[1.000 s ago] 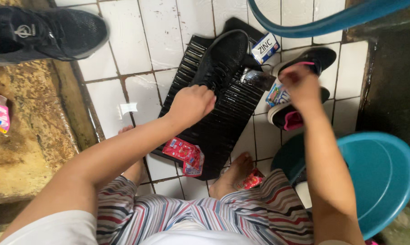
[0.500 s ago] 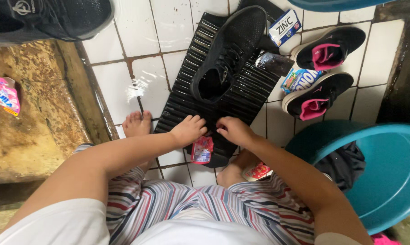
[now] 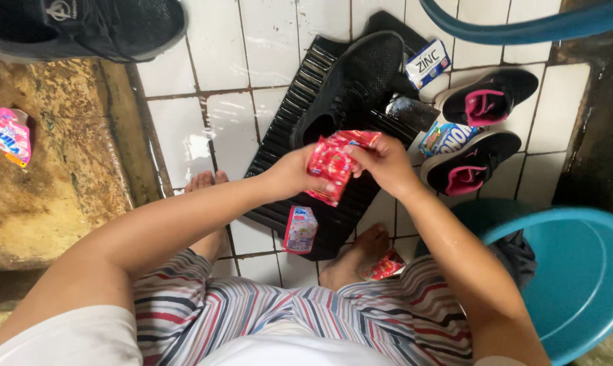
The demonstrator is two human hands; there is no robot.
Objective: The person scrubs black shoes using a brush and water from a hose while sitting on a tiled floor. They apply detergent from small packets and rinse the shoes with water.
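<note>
Left hand [image 3: 294,173], right hand [image 3: 385,161]: both grips closed, fingertips meeting.

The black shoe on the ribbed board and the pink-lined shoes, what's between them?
In the head view, a small white-and-blue packet and a blue sachet lie between the black shoe and the pink-lined shoes.

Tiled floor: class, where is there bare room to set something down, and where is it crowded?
Free: white tiles between the brown ledge and the washboard. Crowded: the washboard carries a black shoe; both hands, left and right, hold a red sachet over it. Pink-lined shoes, packets and a teal basin fill the right.
</note>
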